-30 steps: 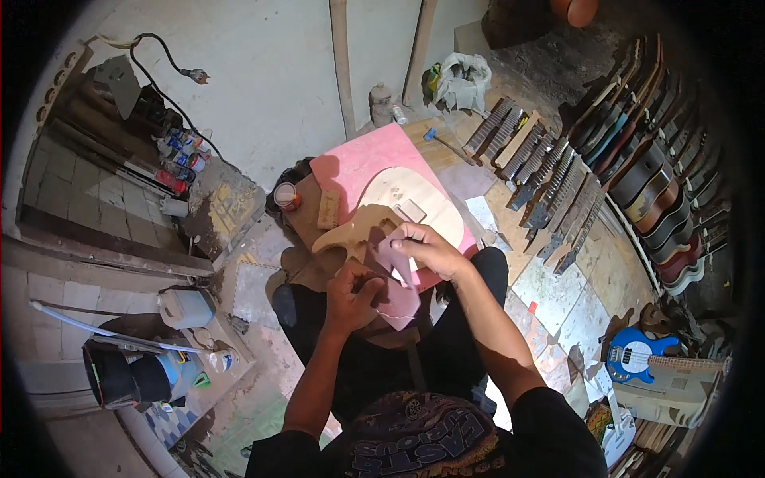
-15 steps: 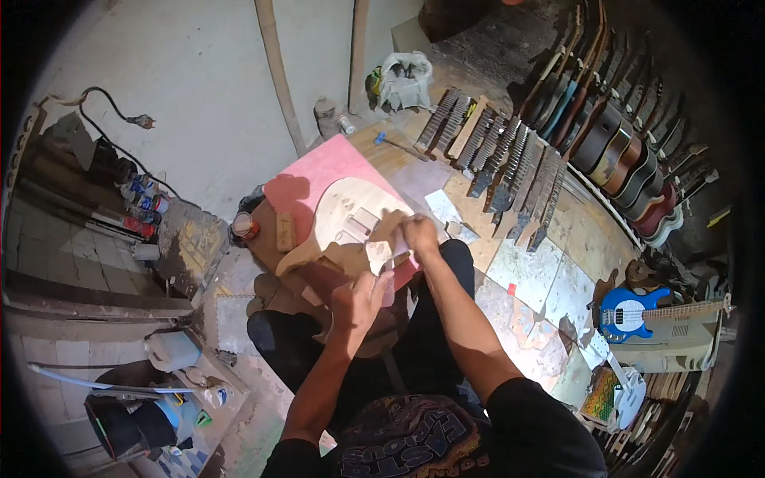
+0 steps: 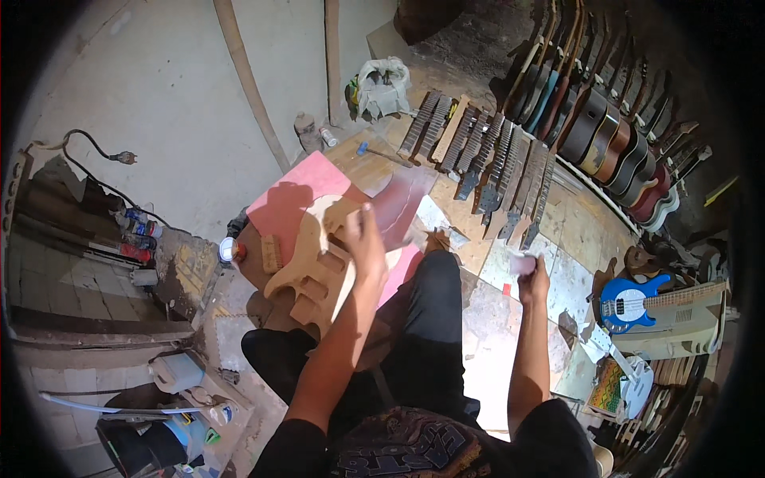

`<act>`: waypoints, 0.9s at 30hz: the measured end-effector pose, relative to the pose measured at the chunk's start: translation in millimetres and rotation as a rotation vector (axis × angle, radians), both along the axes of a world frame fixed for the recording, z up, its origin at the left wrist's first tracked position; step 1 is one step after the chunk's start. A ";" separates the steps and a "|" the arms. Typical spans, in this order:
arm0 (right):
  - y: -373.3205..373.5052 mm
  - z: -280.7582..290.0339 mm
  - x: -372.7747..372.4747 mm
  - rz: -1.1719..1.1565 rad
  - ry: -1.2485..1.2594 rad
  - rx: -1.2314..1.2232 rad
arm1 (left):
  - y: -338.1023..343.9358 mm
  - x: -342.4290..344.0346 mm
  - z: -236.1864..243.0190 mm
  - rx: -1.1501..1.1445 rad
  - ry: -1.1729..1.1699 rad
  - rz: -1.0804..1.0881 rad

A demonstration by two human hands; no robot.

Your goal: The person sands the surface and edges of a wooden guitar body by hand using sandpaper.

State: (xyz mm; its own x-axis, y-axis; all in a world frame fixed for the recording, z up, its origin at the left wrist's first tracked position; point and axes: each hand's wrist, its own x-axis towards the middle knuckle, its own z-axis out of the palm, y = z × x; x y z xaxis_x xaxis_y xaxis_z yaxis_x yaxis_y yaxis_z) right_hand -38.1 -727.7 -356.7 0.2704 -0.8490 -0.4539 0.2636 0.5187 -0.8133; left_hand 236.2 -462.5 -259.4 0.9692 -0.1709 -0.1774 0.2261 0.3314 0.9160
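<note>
Near, large slanted block lettering crosses the chest of the black shirt (image 3: 406, 446). Left, labels on the containers (image 3: 139, 237) are too small to read.

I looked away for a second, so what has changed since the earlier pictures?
The right hand, earlier close to the left hand over the wooden guitar body, has swung out rightward, holding a small piece of sheet. The larger reddish sheet, blurred, has shifted up and right, beyond the left hand; whether that hand let go is unclear. The blue bass guitar stayed put.
</note>
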 end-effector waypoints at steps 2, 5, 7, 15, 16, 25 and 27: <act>12.5 0.4 -29.1 -0.007 0.016 0.068 | -37.4 3.2 -17.9 -0.146 0.196 -0.176; 36.7 4.4 -36.3 0.015 -0.045 0.118 | -74.6 5.0 -50.9 -0.188 0.246 -0.451; 69.9 29.5 -3.8 0.104 -0.047 0.114 | -72.9 10.4 -81.3 0.059 0.160 -0.593; 194.2 44.8 104.8 0.613 0.183 -0.419 | 95.8 -41.6 -48.5 0.113 0.368 -0.889; 218.6 49.0 127.1 0.737 0.163 -0.582 | 133.7 -43.4 -61.1 0.095 0.411 -0.815; 380.3 -9.3 345.7 1.363 0.166 -0.997 | 363.5 -68.9 -60.5 0.043 0.409 0.058; 392.5 -33.6 395.6 1.368 0.162 -1.392 | 374.3 -67.4 -48.7 -0.153 0.440 0.123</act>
State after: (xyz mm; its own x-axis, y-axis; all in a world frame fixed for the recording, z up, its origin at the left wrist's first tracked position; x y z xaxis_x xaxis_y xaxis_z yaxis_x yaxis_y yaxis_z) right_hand 357.5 -335.2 -390.2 0.9797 0.1309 0.1518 0.2004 -0.6421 -0.7399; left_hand 168.9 -88.2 -308.1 0.8226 -0.1159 -0.5566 0.5318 0.5035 0.6810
